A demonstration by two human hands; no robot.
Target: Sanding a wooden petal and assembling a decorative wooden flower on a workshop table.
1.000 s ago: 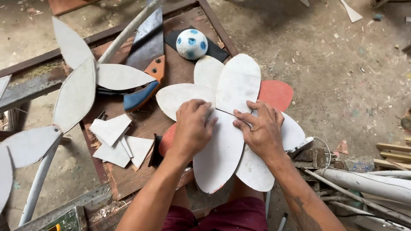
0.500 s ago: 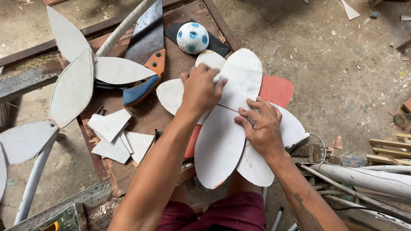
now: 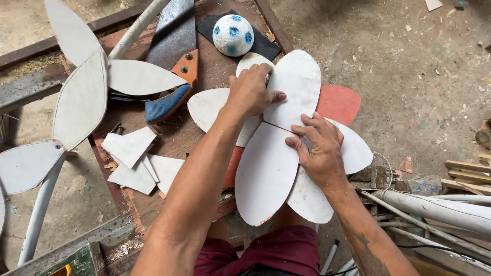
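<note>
From the head view, the left hand (image 3: 250, 92) lies flat with fingers spread on the upper white petal pieces (image 3: 296, 82). The right hand (image 3: 319, 148) presses, fingers apart, on the lower petals. They lie fanned over a red piece (image 3: 337, 102) on the wooden surface (image 3: 179, 143), near a handsaw (image 3: 171, 51) and a ball (image 3: 232, 34).

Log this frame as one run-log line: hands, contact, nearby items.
left hand: flat on white petal cutouts | right hand: pressing their centre | nearby: handsaw, blue-spotted ball, white offcuts

One ball (image 3: 232, 34), one handsaw (image 3: 173, 61), two hands.
</note>
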